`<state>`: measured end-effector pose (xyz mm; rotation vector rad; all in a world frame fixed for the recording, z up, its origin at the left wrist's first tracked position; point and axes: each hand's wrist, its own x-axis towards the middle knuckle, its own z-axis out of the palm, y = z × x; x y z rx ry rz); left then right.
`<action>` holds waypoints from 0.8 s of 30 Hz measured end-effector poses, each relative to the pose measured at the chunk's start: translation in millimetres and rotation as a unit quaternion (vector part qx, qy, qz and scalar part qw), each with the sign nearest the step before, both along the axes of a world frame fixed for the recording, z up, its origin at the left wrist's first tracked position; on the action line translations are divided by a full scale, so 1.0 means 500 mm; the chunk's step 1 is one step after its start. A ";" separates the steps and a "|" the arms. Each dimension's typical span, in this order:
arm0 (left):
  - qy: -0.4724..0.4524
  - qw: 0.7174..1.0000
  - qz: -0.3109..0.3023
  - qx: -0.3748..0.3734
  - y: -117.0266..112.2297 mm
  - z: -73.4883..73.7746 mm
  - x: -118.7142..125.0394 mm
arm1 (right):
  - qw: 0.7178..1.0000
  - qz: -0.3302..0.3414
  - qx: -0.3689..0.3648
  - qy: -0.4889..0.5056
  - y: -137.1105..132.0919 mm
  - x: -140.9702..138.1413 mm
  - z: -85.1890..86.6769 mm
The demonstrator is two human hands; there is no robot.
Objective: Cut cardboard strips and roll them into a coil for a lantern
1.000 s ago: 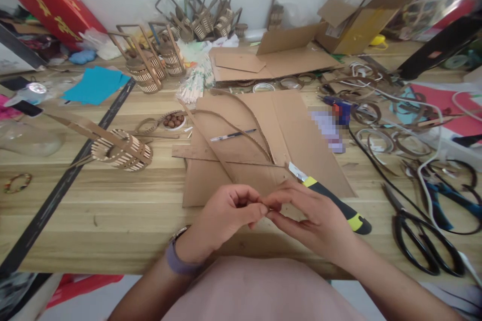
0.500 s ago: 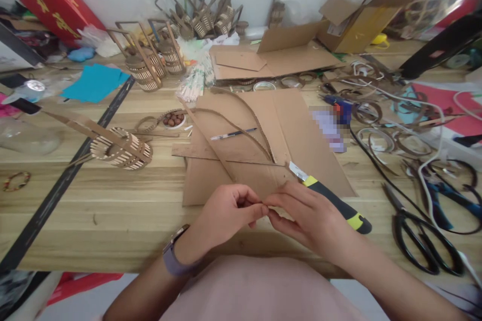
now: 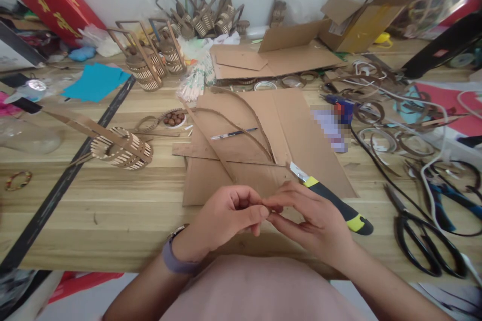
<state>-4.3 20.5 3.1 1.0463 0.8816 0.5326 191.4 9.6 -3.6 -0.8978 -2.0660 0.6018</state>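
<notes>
My left hand (image 3: pixel 226 215) and my right hand (image 3: pixel 309 218) meet fingertip to fingertip at the near edge of a flat cardboard sheet (image 3: pixel 320 155). Both pinch together at one spot; what they hold is hidden between the fingers. A thin curved cardboard strip (image 3: pixel 241 125) rises from the sheet just beyond them. A utility knife (image 3: pixel 331 200) with a black and yellow handle lies on the sheet, right behind my right hand. A pen (image 3: pixel 233 135) rests farther up the sheet. A purple watch band circles my left wrist.
A slatted cardboard basket (image 3: pixel 120 148) lies on its side at the left, more baskets (image 3: pixel 150 65) stand at the back. Black scissors (image 3: pixel 425 235) lie at the right among cardboard rings (image 3: pixel 376 140) and cables. A long black ruler (image 3: pixel 68 175) crosses the left. An open box (image 3: pixel 361 20) stands back right.
Both hands stay pinched together at the sheet's near edge; the fingers have shifted only slightly. Nothing else on the table has moved.
</notes>
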 end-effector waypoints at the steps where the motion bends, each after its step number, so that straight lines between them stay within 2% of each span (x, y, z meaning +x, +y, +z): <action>1: -0.013 1.000 -0.007 -0.019 0.002 -0.004 -0.001 | 1.000 0.003 -0.002 0.002 0.001 0.000 0.000; 4: -0.016 0.998 -0.028 -0.057 0.007 -0.017 -0.005 | 1.000 0.015 -0.013 -0.017 0.002 0.006 0.002; 7: 0.037 0.998 -0.037 -0.047 0.007 -0.018 -0.004 | 0.997 0.029 -0.010 -0.076 0.001 0.014 0.003; 9: 0.088 0.996 -0.026 -0.017 0.005 -0.011 0.001 | 0.989 0.034 0.026 -0.142 -0.001 0.015 0.003; 12: 0.150 0.989 0.004 0.009 -0.003 0.001 0.011 | 0.961 0.019 0.118 -0.250 -0.006 0.010 0.003; 14: 0.164 0.986 0.019 0.018 -0.008 0.006 0.015 | 0.948 0.008 0.151 -0.281 -0.008 0.006 0.003; 16: 0.152 0.988 0.026 0.029 -0.010 0.008 0.014 | 0.960 0.010 0.130 -0.247 -0.008 0.004 0.004; 19: 0.083 0.996 0.012 0.020 -0.006 0.007 0.006 | 0.991 0.009 0.053 -0.120 -0.005 0.003 0.006; 21: 0.018 1.000 -0.013 -0.002 0.000 0.003 -0.001 | 0.999 0.003 0.021 -0.050 -0.003 0.002 0.008; 24: -0.051 0.997 -0.047 -0.023 0.008 -0.009 -0.007 | 1.000 0.008 0.002 -0.010 -0.001 0.003 0.010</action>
